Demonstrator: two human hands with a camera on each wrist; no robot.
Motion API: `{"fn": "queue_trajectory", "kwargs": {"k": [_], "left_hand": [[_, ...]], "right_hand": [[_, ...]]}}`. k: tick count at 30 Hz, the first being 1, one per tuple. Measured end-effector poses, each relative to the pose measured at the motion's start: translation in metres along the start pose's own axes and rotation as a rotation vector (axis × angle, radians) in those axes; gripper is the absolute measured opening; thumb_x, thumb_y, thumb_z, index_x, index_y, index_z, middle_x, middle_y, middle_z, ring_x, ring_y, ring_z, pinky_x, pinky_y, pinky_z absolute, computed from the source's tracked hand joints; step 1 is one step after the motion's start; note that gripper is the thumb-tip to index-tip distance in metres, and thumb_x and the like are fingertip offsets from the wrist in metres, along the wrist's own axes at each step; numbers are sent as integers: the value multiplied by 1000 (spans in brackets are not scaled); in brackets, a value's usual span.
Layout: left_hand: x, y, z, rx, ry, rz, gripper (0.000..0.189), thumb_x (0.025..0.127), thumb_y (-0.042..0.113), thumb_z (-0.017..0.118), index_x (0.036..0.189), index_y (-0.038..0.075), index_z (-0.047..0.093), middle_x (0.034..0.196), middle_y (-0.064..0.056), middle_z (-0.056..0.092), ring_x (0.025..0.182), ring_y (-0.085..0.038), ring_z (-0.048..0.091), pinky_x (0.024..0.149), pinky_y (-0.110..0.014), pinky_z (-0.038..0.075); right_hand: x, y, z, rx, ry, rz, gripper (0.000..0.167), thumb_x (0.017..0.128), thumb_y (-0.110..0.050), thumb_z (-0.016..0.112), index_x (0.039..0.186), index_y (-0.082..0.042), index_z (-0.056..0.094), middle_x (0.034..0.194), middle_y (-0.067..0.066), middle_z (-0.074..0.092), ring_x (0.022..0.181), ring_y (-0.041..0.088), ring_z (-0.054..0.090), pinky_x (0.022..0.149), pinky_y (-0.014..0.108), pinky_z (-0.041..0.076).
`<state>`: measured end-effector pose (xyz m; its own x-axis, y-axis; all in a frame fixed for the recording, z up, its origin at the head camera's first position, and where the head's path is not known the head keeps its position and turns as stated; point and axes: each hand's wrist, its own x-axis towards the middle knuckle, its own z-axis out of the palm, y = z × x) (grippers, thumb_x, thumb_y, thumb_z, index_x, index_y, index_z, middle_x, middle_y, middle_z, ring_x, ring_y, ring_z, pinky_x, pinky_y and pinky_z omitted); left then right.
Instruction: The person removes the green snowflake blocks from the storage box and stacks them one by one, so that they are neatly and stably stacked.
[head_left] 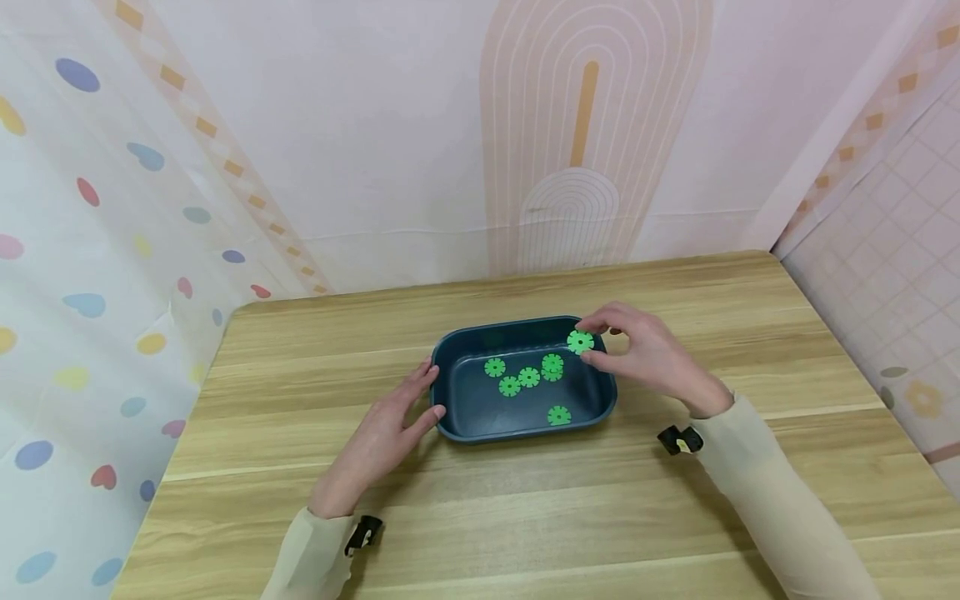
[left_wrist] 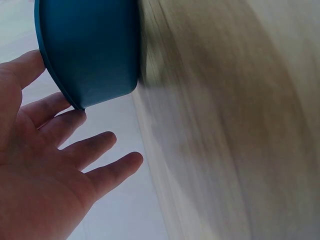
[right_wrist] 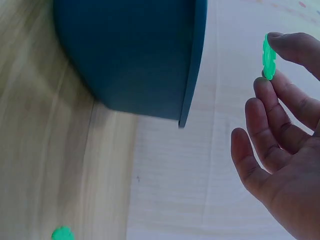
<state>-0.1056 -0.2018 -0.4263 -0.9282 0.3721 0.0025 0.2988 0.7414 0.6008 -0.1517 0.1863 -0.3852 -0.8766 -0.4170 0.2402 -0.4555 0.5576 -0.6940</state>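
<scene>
A dark blue rectangular tub with rounded corners sits on the table, with several bright green notched interlocking discs lying on its floor. My right hand pinches one more green disc between thumb and index finger, over the tub's right end; its other fingers are spread loosely. At the left end, my left hand touches the rim with its thumb and some fingertips. In the left wrist view its two lower fingers extend away from the tub wall.
Another green disc lies on the wooden table outside the tub, in the right wrist view. A patterned curtain hangs behind the table, and a dotted one at its left.
</scene>
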Motion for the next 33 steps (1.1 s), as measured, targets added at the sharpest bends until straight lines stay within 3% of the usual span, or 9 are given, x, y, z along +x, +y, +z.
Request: {"fn": "queue_trajectory", "kwargs": {"k": [5,13,21,33], "left_hand": [[0,-1,1,7,10,10,64,107,41,57,161,11,39,169,-6,27,151,-36,34,118,-59,33],[0,-2,1,7,13,19,64,107,41,57,161,10,39,169,-7,28,150,-37,35,117,-60,34],[1,-1,1,14,13,22,64,107,40,58,160,10,39,169,-6,29,150,-36,36,117,-59,34],[1,-1,0,6,-2,7,64,107,40,58,161,11,39,169,-7,28,150,-36,35,118,-59,34]], "right_hand": [[-6,6,-6,-9,26,-2,30,90,-11,82,118,-7,73,116,6,71,105,33,62,94,52,52],[-16,19,-15,-31,81,-14,29,88,-6,82,115,-7,74,114,6,72,101,23,62,89,48,52],[-27,30,-23,-82,110,10,28,88,-9,82,115,-8,74,108,2,70,96,17,58,86,31,51],[-43,40,-34,-100,91,109,29,92,-13,81,119,-6,73,107,5,68,97,26,59,89,40,51]]}}
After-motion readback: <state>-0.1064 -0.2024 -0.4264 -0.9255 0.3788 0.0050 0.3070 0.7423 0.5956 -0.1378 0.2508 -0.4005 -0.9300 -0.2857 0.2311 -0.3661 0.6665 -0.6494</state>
